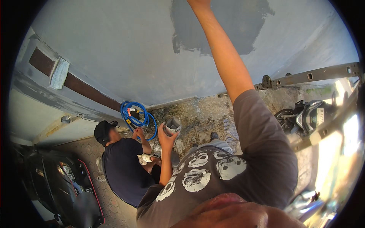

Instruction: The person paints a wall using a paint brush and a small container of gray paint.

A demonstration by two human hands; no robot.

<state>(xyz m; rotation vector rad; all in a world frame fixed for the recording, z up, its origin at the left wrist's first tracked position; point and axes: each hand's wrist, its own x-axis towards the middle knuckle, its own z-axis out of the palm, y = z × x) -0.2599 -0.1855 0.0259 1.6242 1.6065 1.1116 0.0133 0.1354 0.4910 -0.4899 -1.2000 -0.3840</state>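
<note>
Grey wall (pixel 125 49) stretches ahead of the left hand (pixel 166 137), its foot a rough line against the patterned, wet-looking floor (pixel 203 108). That floor leaves room between the grip and the wall, and some more to the grip's right. Well off to the grip's left and behind, a dark car (pixel 49 186) bounds the space. Nearer on that side a co-worker (pixel 123 167) in a dark top and cap sits low, close by the left forearm. Right of the raised arm runs a metal rail (pixel 311 76) with holes along it, a motorcycle (pixel 310 117) near it. On the wall by the right hand (pixel 199 3) spreads a darker grey patch (pixel 235 26) with ragged edges. Blue hose (pixel 142 123) lies coiled ahead and left of the left grip. Smallest is the grey cup (pixel 173 123), mouth upward, pinched between the left thumb and fingers.

The right hand is cut off above; I can't tell whether it is spread or pressed together. The cup's contents are hard to make out. Glare washes out the far right, and the dark rim crops the car.
</note>
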